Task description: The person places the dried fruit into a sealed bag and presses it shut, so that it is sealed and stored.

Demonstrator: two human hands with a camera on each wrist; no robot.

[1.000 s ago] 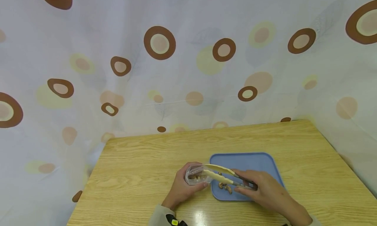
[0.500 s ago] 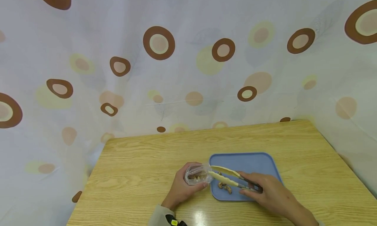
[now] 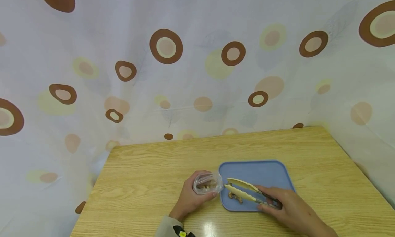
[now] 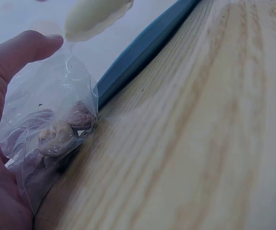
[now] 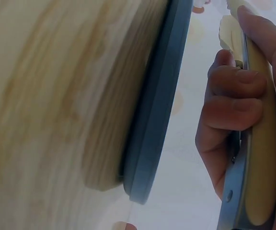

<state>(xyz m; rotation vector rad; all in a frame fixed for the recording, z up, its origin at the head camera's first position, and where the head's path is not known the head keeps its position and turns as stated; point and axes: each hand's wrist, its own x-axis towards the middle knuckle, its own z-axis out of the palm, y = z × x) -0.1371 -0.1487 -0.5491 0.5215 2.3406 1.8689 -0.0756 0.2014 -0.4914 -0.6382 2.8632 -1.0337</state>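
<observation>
My left hand (image 3: 190,196) holds a clear plastic bag (image 3: 218,180) with its mouth spread, left of the tray. Inside the bag lie brown, curved, nut-like pieces (image 4: 56,139). Tongs (image 3: 242,193) with cream scalloped tips and metal handles are gripped in my right hand (image 3: 291,204). Their tips stand apart above the tray's left part, just right of the bag. Several similar brown pieces (image 3: 236,197) lie on the blue tray (image 3: 262,172) below the tongs. Whether anything is between the tips, I cannot tell. In the right wrist view, fingers curl round the tongs' handle (image 5: 262,158).
The wood-grain table (image 3: 148,178) extends on both sides of the tray. Behind it and at the sides hangs a pale sheet (image 3: 185,82) patterned with brown rings and spots.
My right hand has drawn the tongs rightward and slightly down, out of the bag's mouth and over the tray. The left hand and bag have stayed nearly still.
</observation>
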